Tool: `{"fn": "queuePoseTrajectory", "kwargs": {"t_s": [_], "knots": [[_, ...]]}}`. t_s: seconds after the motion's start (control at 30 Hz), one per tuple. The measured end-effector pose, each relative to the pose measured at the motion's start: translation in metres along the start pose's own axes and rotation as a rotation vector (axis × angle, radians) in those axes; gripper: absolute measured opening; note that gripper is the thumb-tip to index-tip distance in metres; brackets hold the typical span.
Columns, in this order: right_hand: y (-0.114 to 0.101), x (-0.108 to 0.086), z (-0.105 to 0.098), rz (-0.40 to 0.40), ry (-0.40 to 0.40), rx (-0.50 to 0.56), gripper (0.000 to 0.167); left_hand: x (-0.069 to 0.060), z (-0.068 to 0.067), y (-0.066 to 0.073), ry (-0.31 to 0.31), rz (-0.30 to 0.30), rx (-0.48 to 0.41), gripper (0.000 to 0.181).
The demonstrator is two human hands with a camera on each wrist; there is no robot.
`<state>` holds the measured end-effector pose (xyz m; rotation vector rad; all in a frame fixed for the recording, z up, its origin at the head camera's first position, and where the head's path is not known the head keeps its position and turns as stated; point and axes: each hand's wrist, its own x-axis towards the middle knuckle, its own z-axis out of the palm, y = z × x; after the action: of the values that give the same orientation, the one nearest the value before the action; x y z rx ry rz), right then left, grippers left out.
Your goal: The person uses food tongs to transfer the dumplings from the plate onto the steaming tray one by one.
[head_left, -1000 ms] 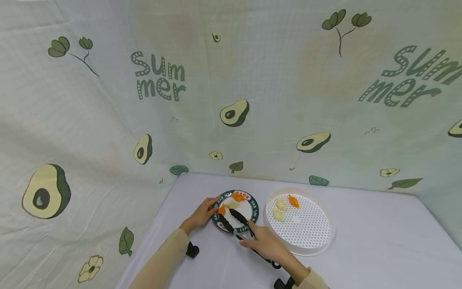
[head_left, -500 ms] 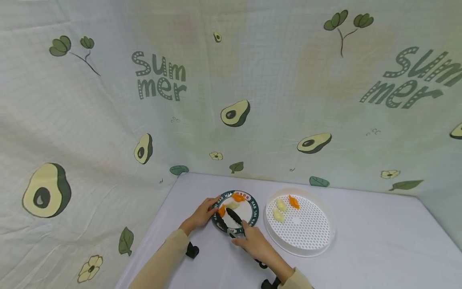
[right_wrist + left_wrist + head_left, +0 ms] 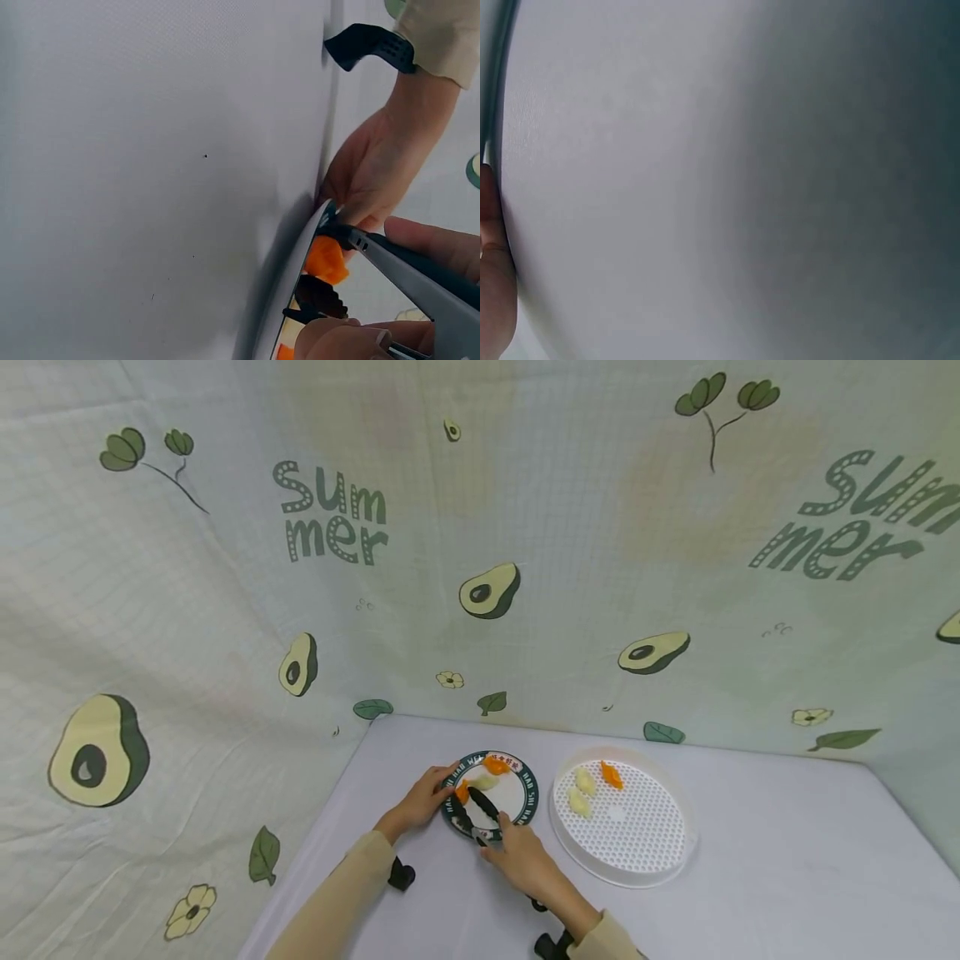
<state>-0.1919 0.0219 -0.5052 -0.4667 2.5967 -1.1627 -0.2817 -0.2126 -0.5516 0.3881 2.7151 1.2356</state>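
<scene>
A plate with a dark green patterned rim (image 3: pixel 531 796) holds an orange piece (image 3: pixel 496 765) near its far edge, a pale piece (image 3: pixel 484 782) and another orange piece (image 3: pixel 462 792) at its left. My left hand (image 3: pixel 422 797) grips the plate's left rim with thumb and fingers; the left wrist view shows only part of that hand (image 3: pixel 495 277). In my right hand (image 3: pixel 529 862) are black-tipped tongs (image 3: pixel 484 803), their arms apart over the plate. From the right wrist view, one tong tip lies close to the left orange piece (image 3: pixel 325 259); contact is unclear.
Right of the plate stands a round white perforated tray (image 3: pixel 637 827) with pale pieces (image 3: pixel 579 802) and an orange piece (image 3: pixel 611 775) in it. A patterned cloth (image 3: pixel 570 610) hangs behind the table (image 3: pixel 787 843).
My right hand and the tongs have moved left, bringing the tips nearer the left orange piece. The left hand stays on the plate's rim.
</scene>
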Motion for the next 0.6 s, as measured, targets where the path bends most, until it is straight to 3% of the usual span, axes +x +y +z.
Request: {"fn": "queuePoseTrajectory", "kwargs": {"t_s": [0.3,0.6], "knots": [[-0.0017,-0.0018,-0.0006,0.014,-0.002,0.002,0.069,0.0036,0.0004,-0.0023,0.01,0.002,0.006,0.049],[0.0031,-0.0028,-0.0025,0.001,-0.03,0.037,0.069,0.0033,0.0005,0.0003,0.002,-0.034,-0.005,0.049]]}}
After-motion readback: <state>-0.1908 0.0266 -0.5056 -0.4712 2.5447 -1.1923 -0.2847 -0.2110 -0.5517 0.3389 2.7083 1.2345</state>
